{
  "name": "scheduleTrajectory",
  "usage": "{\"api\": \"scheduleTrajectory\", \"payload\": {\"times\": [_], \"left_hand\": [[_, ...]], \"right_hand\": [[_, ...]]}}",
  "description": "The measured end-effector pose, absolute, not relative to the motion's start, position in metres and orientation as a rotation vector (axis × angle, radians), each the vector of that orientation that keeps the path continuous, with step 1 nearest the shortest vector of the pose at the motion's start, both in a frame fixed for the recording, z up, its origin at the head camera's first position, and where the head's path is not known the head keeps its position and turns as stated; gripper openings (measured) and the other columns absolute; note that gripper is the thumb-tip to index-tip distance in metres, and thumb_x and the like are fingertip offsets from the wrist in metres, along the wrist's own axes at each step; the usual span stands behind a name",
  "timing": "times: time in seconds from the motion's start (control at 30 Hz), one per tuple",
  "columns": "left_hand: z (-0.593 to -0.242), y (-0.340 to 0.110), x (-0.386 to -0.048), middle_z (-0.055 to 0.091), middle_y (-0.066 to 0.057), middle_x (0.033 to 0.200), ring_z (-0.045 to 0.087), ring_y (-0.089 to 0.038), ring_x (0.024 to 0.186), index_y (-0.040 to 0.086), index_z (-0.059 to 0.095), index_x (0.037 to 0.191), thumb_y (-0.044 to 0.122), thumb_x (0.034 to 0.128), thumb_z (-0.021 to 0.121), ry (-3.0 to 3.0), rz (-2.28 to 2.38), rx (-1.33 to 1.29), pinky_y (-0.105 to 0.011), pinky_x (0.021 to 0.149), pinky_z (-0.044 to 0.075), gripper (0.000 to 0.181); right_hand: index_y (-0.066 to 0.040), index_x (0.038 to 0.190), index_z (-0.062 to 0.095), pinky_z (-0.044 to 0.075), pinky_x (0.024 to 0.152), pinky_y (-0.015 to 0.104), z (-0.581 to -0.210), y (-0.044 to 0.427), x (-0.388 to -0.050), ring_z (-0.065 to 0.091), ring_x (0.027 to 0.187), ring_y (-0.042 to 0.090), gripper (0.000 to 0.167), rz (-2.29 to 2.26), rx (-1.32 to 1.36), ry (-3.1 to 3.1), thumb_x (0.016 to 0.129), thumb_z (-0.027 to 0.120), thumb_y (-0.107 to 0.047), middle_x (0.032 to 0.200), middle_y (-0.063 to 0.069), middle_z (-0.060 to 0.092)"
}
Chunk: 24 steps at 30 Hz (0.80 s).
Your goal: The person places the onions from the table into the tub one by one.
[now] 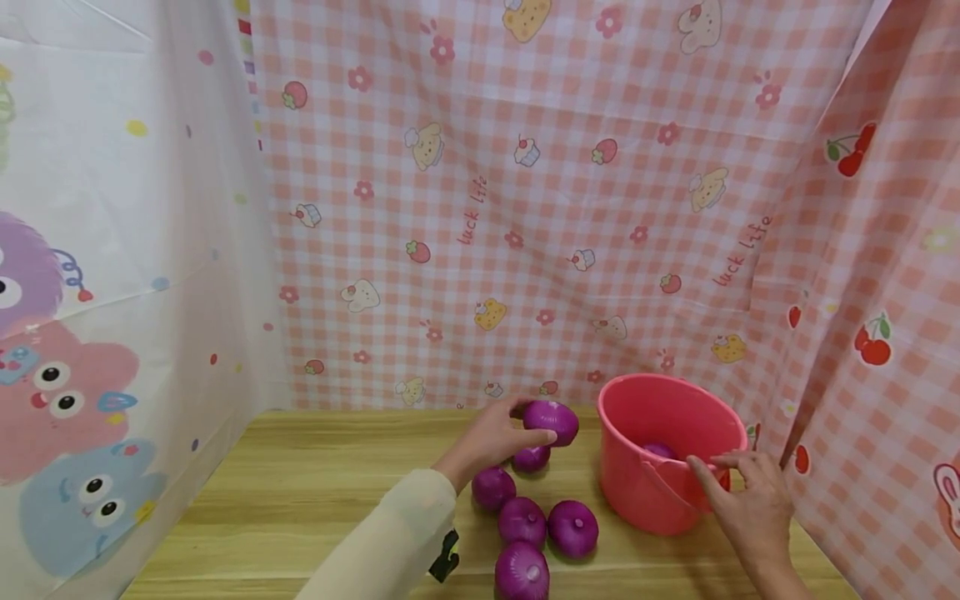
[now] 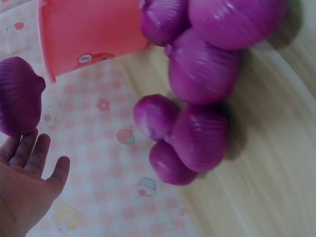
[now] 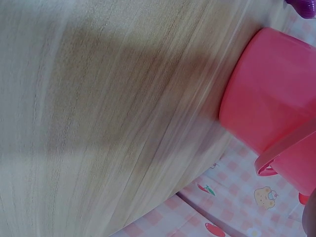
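My left hand (image 1: 491,437) holds a purple onion (image 1: 553,422) above the table, left of the red bucket (image 1: 637,492). In the left wrist view, the same onion (image 2: 19,96) is at the fingertips of the left hand (image 2: 29,182). My right hand (image 1: 753,508) grips the bucket's near right rim between thumb and fingers. One onion (image 1: 660,450) lies inside the bucket, mostly hidden by its wall. Several more onions (image 1: 522,522) sit on the table between the left arm and the bucket. The right wrist view catches only a bit of the right hand (image 3: 310,217) at its edge.
The wooden table (image 1: 300,500) runs up to a pink checked cloth (image 1: 465,275) hanging behind it. White cloth (image 1: 172,250) hangs along the left side. A black clip-like piece (image 1: 445,557) shows beside the left sleeve. The bucket's handle (image 3: 291,140) hangs down its side.
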<state>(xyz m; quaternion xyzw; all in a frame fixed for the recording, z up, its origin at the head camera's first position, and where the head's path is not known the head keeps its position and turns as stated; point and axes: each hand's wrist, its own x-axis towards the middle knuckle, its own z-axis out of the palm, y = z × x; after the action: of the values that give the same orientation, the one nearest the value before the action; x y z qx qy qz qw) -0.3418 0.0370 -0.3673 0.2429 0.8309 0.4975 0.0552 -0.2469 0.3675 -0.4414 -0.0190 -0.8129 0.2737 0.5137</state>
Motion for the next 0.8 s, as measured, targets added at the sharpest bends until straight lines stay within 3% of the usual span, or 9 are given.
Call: {"api": "scheduleTrajectory", "payload": {"times": [0.3, 0.57, 0.8], "left_hand": [[-0.354, 0.066, -0.341, 0.063, -0.004, 0.122, 0.06, -0.018, 0.109, 0.012, 0.053, 0.142, 0.045, 0.0805, 0.081, 2.511, 1.554, 0.739, -0.042, 0.1, 0.047, 0.075], [-0.346, 0.09, -0.341, 0.066, 0.002, 0.114, 0.062, -0.011, 0.098, 0.016, 0.062, 0.129, 0.042, 0.0787, 0.083, 2.484, 1.637, 0.749, -0.032, 0.089, 0.052, 0.061], [-0.34, 0.111, -0.341, 0.064, 0.002, 0.12, 0.063, -0.011, 0.101, 0.017, 0.06, 0.135, 0.037, 0.08, 0.083, 2.435, 1.696, 0.771, -0.026, 0.083, 0.054, 0.063]], "right_hand": [[0.001, 0.081, 0.07, 0.029, 0.079, 0.014, -0.44, 0.366, -0.246, 0.051, 0.088, 0.026, 0.028, 0.663, -0.055, -1.965, 0.066, 0.092, -0.009, 0.086, 0.012, 0.06], [0.001, 0.081, 0.07, 0.03, 0.078, 0.017, -0.439, 0.366, -0.245, 0.051, 0.088, 0.025, 0.028, 0.66, -0.067, -1.971, 0.066, 0.092, -0.009, 0.085, 0.013, 0.06], [0.001, 0.079, 0.069, 0.028, 0.078, 0.018, -0.439, 0.367, -0.246, 0.05, 0.086, 0.026, 0.029, 0.654, -0.029, -1.945, 0.063, 0.092, -0.006, 0.084, 0.013, 0.06]]}}
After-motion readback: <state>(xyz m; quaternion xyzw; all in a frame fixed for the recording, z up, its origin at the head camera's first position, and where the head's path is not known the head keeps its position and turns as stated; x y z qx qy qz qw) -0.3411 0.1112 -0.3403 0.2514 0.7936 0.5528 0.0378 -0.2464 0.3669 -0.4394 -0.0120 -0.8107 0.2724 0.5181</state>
